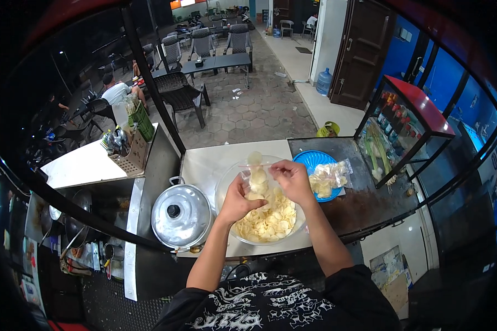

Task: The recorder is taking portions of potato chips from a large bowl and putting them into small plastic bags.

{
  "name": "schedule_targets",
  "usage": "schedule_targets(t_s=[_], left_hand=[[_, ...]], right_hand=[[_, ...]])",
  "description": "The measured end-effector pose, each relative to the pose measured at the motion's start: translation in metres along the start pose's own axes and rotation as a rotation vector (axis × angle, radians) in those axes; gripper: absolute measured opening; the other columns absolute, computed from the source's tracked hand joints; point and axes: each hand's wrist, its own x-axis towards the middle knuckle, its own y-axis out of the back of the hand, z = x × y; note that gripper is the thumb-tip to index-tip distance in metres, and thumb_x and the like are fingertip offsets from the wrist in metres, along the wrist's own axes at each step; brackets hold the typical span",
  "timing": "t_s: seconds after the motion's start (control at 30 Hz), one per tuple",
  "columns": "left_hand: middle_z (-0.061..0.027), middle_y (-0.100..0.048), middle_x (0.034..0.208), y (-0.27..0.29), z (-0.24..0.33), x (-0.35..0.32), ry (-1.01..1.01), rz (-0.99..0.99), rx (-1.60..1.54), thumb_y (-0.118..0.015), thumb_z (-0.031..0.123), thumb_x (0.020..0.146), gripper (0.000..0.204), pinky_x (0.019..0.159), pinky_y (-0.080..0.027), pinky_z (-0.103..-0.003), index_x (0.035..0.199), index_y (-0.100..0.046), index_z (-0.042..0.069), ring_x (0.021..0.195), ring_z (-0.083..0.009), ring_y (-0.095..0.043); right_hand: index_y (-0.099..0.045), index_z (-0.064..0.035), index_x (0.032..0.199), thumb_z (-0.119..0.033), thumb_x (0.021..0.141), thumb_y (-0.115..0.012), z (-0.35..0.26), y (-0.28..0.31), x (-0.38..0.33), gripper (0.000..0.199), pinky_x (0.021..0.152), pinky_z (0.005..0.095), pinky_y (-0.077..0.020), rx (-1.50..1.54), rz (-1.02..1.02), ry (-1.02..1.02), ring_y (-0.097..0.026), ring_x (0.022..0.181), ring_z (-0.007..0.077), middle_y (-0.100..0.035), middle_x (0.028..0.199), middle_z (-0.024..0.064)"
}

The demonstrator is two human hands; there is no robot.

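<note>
Above a large clear bowl (220,190) of thin pale-yellow chips (268,223), I hold a small transparent plastic bag (258,181) partly filled with the same chips. My left hand (236,203) is closed round the bag's lower left side, its thumb lying across the front. Beside the bag's top right, my right hand (294,181) pinches the edge, where a thin red line runs along the mouth. One round chip (254,158) shows at the bag's top. To the right, filled bags of chips (330,181) lie on a blue plastic plate (310,157).
A lidded metal pot (181,216) stands close by my left forearm. A glass display case (419,110) with a red top is at the right. Further left are a cutlery basket (128,153) and a cooking area with a wok (78,229). Dark posts frame the stall.
</note>
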Motion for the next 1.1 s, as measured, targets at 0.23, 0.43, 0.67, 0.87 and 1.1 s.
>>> schedule_targets(t_s=[0.23,0.43,0.67,0.87,1.1], left_hand=[[-0.0099,-0.056,0.114,0.001,-0.009,-0.001,-0.06,0.072,0.169,-0.071,-0.009,0.067,0.073,0.089,-0.048,-0.033,0.129,-0.035,0.002,0.105,-0.0195,-0.057],[-0.0124,-0.062,0.103,0.002,-0.007,-0.005,-0.164,0.322,-0.173,-0.062,0.005,0.088,0.038,0.084,-0.05,-0.029,0.121,-0.043,-0.001,0.097,-0.0165,-0.061],[-0.0106,-0.067,0.085,-0.003,-0.013,-0.001,-0.236,0.479,-0.056,-0.059,0.01,0.092,0.019,0.074,-0.051,-0.026,0.104,-0.058,-0.005,0.079,-0.0134,-0.064],[-0.0094,-0.066,0.093,0.002,-0.018,0.0,-0.198,0.429,-0.017,-0.061,0.006,0.089,0.011,0.079,-0.049,-0.026,0.095,-0.062,-0.003,0.087,-0.0138,-0.061],[-0.0137,-0.064,0.098,0.0,-0.024,0.006,-0.358,0.42,0.25,-0.066,0.0,0.079,0.008,0.088,-0.043,-0.032,0.087,-0.066,-0.001,0.098,-0.0214,-0.059]], right_hand=[[-0.067,0.0004,0.092,-0.008,0.084,-0.066,-0.025,-0.012,-0.003,0.012,0.062,0.0212,-0.0456,0.147,-0.025,-0.04,-0.057,0.07,0.006,-0.065,0.079,0.0026],[-0.067,0.0015,0.102,-0.006,0.089,-0.06,-0.03,-0.009,-0.008,0.017,0.07,0.0233,-0.0483,0.225,0.055,-0.07,-0.062,0.079,0.0094,-0.068,0.091,0.0072],[-0.067,0.0024,0.102,-0.006,0.089,-0.06,-0.016,-0.011,-0.026,0.017,0.072,0.0242,-0.0492,0.186,0.058,-0.075,-0.064,0.084,0.0119,-0.069,0.089,0.0081],[-0.068,0.0036,0.097,-0.005,0.087,-0.064,0.003,-0.013,-0.028,0.014,0.066,0.0223,-0.0495,0.192,0.162,-0.027,-0.063,0.073,0.0103,-0.069,0.084,0.009],[-0.069,0.001,0.086,-0.003,0.083,-0.065,0.004,-0.018,-0.036,0.007,0.062,0.0232,-0.0489,0.128,0.301,0.02,-0.063,0.071,0.0124,-0.068,0.084,0.008]])
